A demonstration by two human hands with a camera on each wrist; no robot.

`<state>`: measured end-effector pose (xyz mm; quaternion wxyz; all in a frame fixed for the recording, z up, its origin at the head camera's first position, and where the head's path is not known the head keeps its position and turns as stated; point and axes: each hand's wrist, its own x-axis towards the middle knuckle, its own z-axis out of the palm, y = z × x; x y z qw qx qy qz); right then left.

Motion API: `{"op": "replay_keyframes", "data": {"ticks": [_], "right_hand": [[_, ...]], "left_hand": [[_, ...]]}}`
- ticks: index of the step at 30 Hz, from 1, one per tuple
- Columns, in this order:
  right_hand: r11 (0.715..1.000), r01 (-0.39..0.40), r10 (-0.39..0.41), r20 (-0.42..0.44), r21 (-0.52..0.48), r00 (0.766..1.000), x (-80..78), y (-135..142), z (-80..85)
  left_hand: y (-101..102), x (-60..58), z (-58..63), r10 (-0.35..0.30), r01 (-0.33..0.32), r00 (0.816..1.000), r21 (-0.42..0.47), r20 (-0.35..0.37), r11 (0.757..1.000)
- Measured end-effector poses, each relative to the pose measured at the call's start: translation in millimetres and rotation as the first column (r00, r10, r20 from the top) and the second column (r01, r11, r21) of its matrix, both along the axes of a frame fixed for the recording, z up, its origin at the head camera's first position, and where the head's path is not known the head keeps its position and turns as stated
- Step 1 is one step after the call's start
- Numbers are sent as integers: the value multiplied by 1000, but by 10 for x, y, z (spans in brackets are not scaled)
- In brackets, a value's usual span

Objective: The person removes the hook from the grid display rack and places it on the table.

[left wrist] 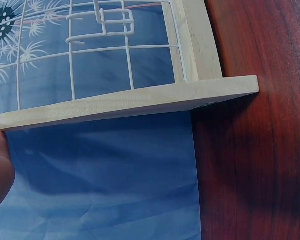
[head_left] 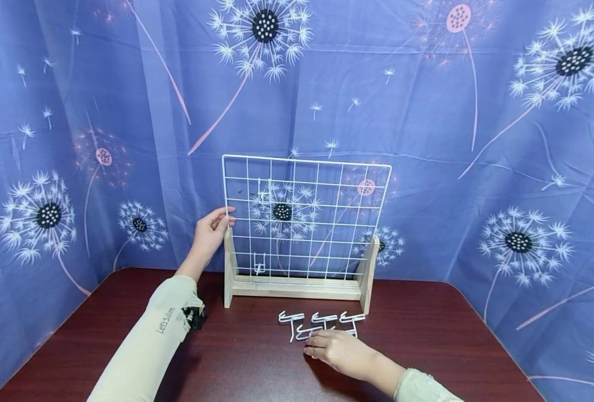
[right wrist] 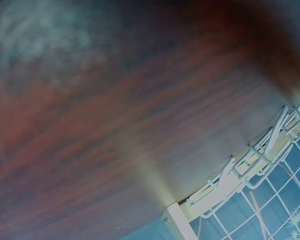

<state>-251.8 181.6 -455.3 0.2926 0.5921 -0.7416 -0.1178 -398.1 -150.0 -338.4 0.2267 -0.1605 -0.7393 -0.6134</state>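
- Pale sleeve point(head_left: 143, 338), nearest the camera; beyond it the left hand point(head_left: 210, 230) pinches the left edge of the wire grid point(head_left: 292, 223), upright in the wooden stand point(head_left: 297, 289).
- Right hand point(head_left: 342, 352) lies over the loose hooks point(head_left: 324, 318) on the table point(head_left: 242, 349); I cannot tell whether it grips one.
- Crowded hooks could snag each other if dragged; a pull from the left hand might tip the grid.
- Counted: one grid, one stand, two hung hooks point(head_left: 259, 267), at least four loose.
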Motion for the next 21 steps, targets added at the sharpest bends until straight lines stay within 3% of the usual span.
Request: {"op": "replay_keyframes", "data": {"ticks": [12,21], "right_hand": [[1000,25,-25,27,15,999,4,-4,5],[997,26,-24,-27,67,999,28,13,9]], "left_hand": [[1,23,43,-7,7,1000,6,6,1000],[1,5,7,-1,1,1000,5,-3,1000]]}}
